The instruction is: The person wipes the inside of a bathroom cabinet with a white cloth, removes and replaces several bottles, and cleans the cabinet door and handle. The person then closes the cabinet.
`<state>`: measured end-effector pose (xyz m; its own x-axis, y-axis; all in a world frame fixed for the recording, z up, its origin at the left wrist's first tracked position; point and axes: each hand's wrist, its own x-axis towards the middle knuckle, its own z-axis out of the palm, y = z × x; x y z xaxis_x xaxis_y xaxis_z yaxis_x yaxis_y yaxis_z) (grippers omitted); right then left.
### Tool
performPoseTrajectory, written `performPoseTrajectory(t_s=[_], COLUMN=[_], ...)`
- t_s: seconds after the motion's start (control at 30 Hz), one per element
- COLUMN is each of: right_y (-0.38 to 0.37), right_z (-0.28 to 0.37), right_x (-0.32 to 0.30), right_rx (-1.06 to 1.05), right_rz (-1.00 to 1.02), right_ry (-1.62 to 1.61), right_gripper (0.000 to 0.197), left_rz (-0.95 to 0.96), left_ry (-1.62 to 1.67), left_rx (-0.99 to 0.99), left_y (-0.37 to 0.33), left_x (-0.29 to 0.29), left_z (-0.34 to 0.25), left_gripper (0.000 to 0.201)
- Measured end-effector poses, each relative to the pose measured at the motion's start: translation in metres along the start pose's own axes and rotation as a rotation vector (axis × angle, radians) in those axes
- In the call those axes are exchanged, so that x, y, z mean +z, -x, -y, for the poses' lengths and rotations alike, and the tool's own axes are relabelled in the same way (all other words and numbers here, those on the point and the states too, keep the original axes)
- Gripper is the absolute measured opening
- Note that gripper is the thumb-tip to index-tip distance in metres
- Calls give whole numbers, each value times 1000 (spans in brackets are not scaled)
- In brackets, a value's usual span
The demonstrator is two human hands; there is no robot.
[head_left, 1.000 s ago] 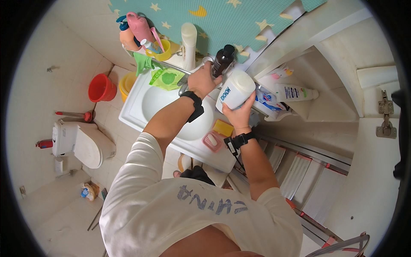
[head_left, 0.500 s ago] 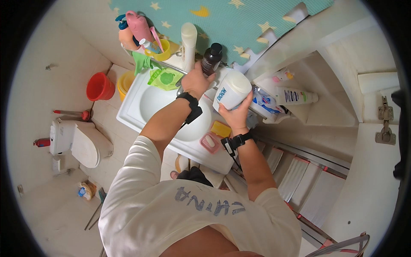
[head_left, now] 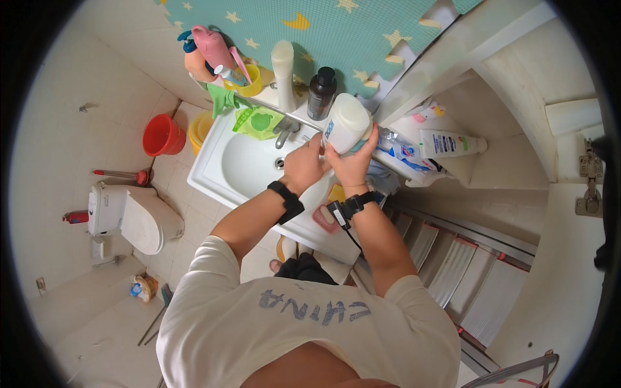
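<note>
1 teal mat (head_left: pixel 259 16), patterned with stars, covers the wall at the top of the view. Below it is a white sink (head_left: pixel 212 161) with a ledge (head_left: pixel 301 111) along its back. A ladder (head_left: pixel 451 275) shows at lower right; a toilet (head_left: pixel 145 223) is well apart on the left, a red bucket (head_left: pixel 163 137) near it.

2 hands come together over the right end of the sink. The right hand (head_left: pixel 352 167) holds the big bottle (head_left: pixel 348 121), white and tilted, with the thumb on its near side and the fingers wrapped round its right. The left hand (head_left: pixel 304 169) is at the bottle's lower left, fingers curled; whether it grips or only touches, I cannot tell.

As for progress, 2 smaller bottles already stand upright on the ledge: the slim bottle (head_left: pixel 283 71), white, and just beside it the dark bottle (head_left: pixel 321 94). The big bottle is off the ledge and in hand, not set down, so its handling looks unfinished.

Smaller things lie untouched: a green pack (head_left: pixel 257 123) by the tap (head_left: pixel 284 132), and a pink soap dish (head_left: pixel 325 220) on the sink's near right corner, partly hidden by the right wrist's strap.
</note>
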<state>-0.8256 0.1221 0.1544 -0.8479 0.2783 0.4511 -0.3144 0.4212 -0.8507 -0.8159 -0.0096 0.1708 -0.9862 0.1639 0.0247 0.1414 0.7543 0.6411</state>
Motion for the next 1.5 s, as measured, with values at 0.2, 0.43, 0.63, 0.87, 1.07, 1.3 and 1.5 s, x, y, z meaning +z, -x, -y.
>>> performPoseTrajectory(t_s=[0.2, 0.43, 0.63, 0.87, 1.07, 1.3, 1.5], right_y=[-8, -8, -2, 13, 5, 7, 4], right_z=[-5, -4, -8, -16, -19, -11, 10], right_x=[7, 1, -8, -14, -14, -26, -44], right_rx=[-14, 30, 41, -7, 43, 66, 23], right_rz=[9, 96, 142, 113, 131, 198, 220], right_ry=[24, 118, 113, 117, 58, 147, 204], right_gripper=[104, 103, 93, 70, 68, 74, 78], left_rz=[19, 141, 113, 181, -75, -93, -109], left_ry=[-139, -160, -141, -125, 75, 25, 76], left_rx=[6, -51, -34, -45, 27, 43, 126], left_y=[-30, -50, -53, -58, -39, -38, -24], left_x=[0, -4, -3, -6, -7, -7, -21], left_z=[5, -8, -9, -11, -18, -12, -15], left_gripper=[65, 73, 75, 86, 75, 68, 63])
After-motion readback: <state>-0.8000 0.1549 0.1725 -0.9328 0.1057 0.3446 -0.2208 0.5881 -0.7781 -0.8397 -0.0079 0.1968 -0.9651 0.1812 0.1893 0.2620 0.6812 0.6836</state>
